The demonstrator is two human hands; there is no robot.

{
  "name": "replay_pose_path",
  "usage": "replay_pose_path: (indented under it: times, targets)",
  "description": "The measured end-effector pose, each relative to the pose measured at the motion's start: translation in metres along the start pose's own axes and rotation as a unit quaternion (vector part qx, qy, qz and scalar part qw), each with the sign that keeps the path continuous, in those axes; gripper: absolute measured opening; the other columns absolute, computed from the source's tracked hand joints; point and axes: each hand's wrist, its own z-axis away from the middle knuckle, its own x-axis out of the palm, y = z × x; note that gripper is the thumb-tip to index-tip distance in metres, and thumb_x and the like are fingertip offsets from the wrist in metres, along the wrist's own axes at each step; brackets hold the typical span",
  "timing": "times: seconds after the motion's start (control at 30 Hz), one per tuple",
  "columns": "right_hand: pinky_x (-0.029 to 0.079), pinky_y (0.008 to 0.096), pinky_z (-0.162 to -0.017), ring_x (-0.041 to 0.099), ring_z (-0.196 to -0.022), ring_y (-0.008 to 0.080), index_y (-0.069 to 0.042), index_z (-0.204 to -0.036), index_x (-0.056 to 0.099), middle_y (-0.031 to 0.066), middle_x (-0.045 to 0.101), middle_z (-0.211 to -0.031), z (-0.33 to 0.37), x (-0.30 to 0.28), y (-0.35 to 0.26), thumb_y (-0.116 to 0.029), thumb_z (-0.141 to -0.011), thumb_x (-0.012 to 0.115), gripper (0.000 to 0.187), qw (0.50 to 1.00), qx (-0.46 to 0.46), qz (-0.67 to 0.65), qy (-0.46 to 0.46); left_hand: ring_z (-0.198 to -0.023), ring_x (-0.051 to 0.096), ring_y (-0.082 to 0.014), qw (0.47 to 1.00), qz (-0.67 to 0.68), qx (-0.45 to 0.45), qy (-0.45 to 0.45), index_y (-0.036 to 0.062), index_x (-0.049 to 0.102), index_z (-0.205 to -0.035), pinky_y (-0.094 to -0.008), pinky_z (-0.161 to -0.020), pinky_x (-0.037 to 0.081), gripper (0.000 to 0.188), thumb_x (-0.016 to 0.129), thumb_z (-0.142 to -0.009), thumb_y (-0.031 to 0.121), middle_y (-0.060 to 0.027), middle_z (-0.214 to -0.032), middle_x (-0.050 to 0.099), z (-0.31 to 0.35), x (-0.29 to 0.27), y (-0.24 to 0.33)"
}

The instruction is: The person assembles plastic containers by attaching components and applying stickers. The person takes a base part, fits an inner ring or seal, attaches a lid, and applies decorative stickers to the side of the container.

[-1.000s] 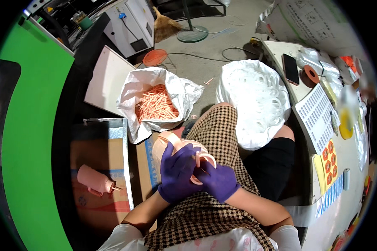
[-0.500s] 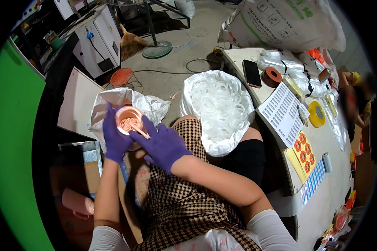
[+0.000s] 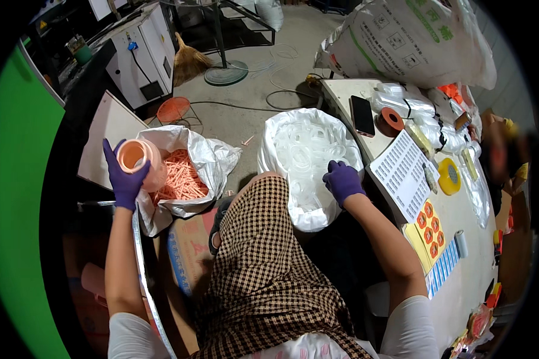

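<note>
My left hand (image 3: 124, 184), purple-gloved: wrapped around one pale pink cup (image 3: 155, 170), thumb on its right side, fingers on its left, the mouth tilted up toward me; the cup is at the left edge of a white sack (image 3: 217, 157) of pink sticks (image 3: 187, 180), partly over them. My right hand (image 3: 344, 183), gloved alike: fingers curled inward, set over a second white bag (image 3: 310, 221) of clear rings (image 3: 302, 157); whether it grasps a ring I cannot tell. Across my lap: one checked cloth (image 3: 251, 257). Low on my left: a second pink cup (image 3: 92, 279), in shadow near my forearm. Beside my leg: one carton (image 3: 188, 254), blue-banded. To my right: one pale table (image 3: 480, 245), bearing one dark phone (image 3: 362, 116), one reddish-brown roll (image 3: 390, 121), one printed sheet (image 3: 399, 173), one yellow tape roll (image 3: 449, 176), one set of orange stickers (image 3: 429, 224) on yellow backing. At the table's far end: one large printed sack (image 3: 407, 45). On the floor ahead: one straw broom (image 3: 188, 64), one round orange item (image 3: 173, 110) on wire legs
</note>
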Motion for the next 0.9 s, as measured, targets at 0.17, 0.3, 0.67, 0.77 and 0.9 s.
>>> replay_pose_path:
  times: [0.17, 0.3, 0.67, 0.77, 0.9]
  targets:
    - [0.054, 0.044, -0.079, 0.065, -0.097, 0.0311, -0.012, -0.092, 0.072, 0.0089, 0.066, -0.103, 0.012, -0.021, 0.006, -0.015, -0.081, 0.071, 0.011, 0.98, 0.074, -0.164, 0.081, -0.123, 0.056, -0.0262, 0.994, -0.016, 0.038, -0.1, -0.0026, 0.025, -0.151, -0.0395, -0.107, 0.044, 0.111, 0.091, -0.065, 0.017, -0.0154, -0.132, 0.056, 0.077, 0.0, 0.086]
    - [0.05, 0.0292, -0.064, 0.062, -0.071, 0.0159, -0.006, -0.117, 0.066, 0.0049, 0.065, -0.091, 0.039, -0.058, -0.045, -0.015, -0.092, 0.071, 0.028, 0.685, 0.158, -0.711, 0.011, -0.116, 0.058, -0.029, 0.96, 0.064, -0.079, -0.261, 0.0027, 0.049, -0.13, -0.0424, -0.104, 0.044, 0.084, 0.093, -0.062, 0.025, -0.0136, -0.124, 0.059, 0.14, 0.0, 0.165]
    - [0.052, 0.0445, -0.07, 0.063, -0.079, 0.031, -0.011, -0.112, 0.07, 0.0073, 0.061, -0.087, 0.119, -0.036, -0.168, -0.027, -0.088, 0.072, 0.029, 0.93, -0.154, -0.329, 0.061, -0.104, 0.062, -0.0293, 0.959, 0.037, 0.012, -0.282, 0.0014, 0.046, -0.132, -0.0428, -0.098, 0.045, 0.079, 0.087, -0.071, 0.031, -0.0094, -0.113, 0.065, 0.143, 0.017, 0.192]
    - [0.053, 0.0422, -0.071, 0.065, -0.088, 0.0303, -0.008, -0.103, 0.07, 0.0075, 0.063, -0.1, 0.105, -0.051, -0.164, -0.02, -0.085, 0.076, 0.022, 0.931, -0.187, -0.244, 0.197, -0.107, 0.062, -0.0307, 0.952, -0.064, 0.114, -0.276, -0.0059, 0.035, -0.143, -0.0446, -0.104, 0.04, 0.101, 0.089, -0.069, 0.037, -0.0104, -0.114, 0.065, 0.135, 0.022, 0.2]
    - [0.056, 0.0339, -0.08, 0.07, -0.091, 0.0271, -0.003, -0.098, 0.07, 0.0128, 0.068, -0.101, 0.092, -0.092, -0.165, -0.005, -0.079, 0.078, 0.02, 0.786, -0.16, -0.565, 0.194, -0.111, 0.061, -0.0393, 0.972, 0.031, 0.034, -0.23, 0.0049, 0.058, -0.122, -0.0488, -0.102, 0.045, 0.073, 0.092, -0.061, 0.029, -0.0135, -0.116, 0.065, 0.134, 0.026, 0.212]
